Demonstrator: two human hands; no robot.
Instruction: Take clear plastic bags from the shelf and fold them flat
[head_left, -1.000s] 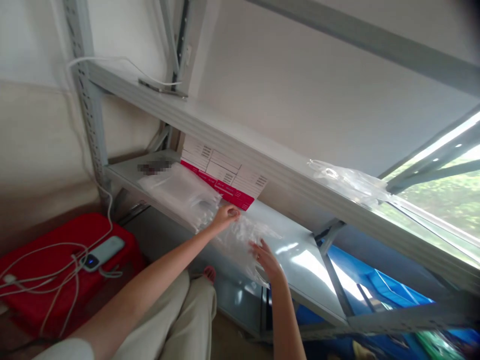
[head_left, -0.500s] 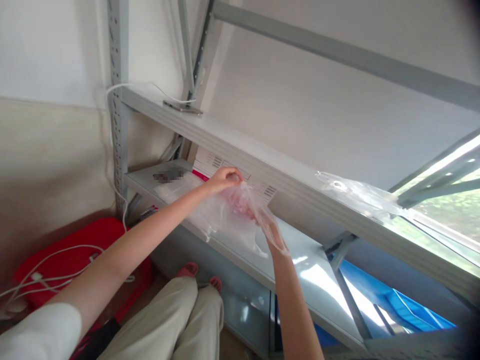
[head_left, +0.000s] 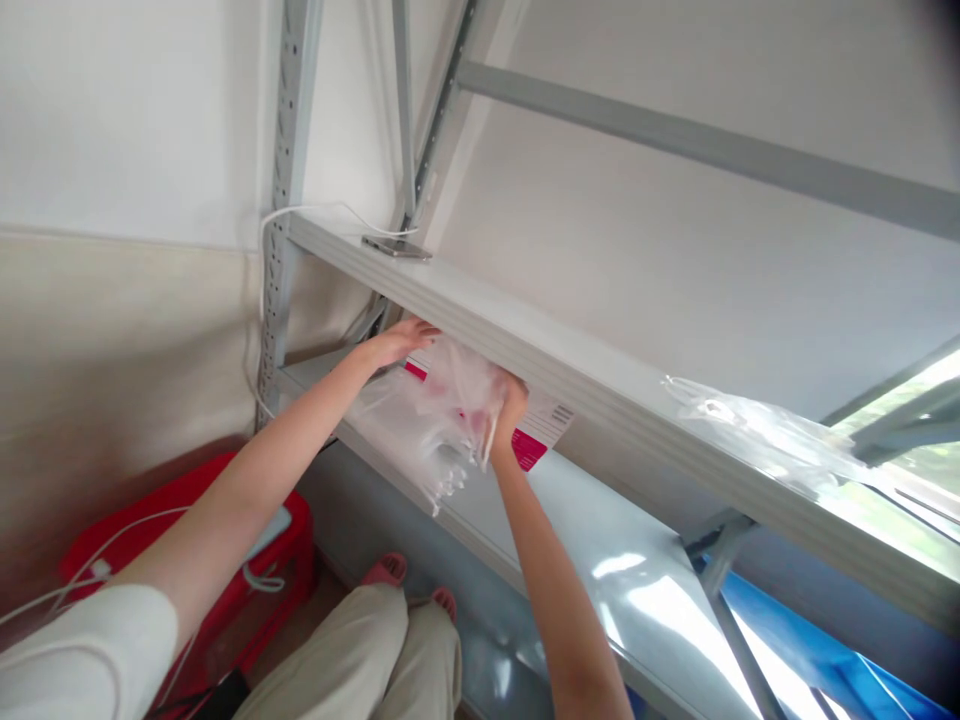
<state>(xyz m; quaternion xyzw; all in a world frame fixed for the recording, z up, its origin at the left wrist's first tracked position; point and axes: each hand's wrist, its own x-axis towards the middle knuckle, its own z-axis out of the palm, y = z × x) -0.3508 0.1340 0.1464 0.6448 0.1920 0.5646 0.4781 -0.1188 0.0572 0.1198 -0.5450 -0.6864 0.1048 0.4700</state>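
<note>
A clear plastic bag (head_left: 405, 415) lies bunched on the lower shelf, its crumpled handle end toward the front edge. My left hand (head_left: 405, 340) reaches beneath the upper shelf, its visible fingers stretched out at the bag's upper left edge. On the other side, my right hand (head_left: 511, 400) is against the bag, with some plastic around its wrist. Plastic and the shelf edge hide its fingers, so its grip does not show. Behind the hands sits a white and magenta printed box (head_left: 541, 432), partly covered by the bag.
Above my hands runs the upper shelf's edge (head_left: 480, 335). On it lie a phone (head_left: 397, 248) with a white cable and some clear plastic packaging (head_left: 757, 425). A red stool (head_left: 296, 530) with cables stands lower left. Blue plastic (head_left: 795, 620) shows lower right.
My left hand has moved left and in under the upper shelf, its fingers now straighter. My right hand has moved up and inward. The bag is bunched closer to the box; the view has shifted.
</note>
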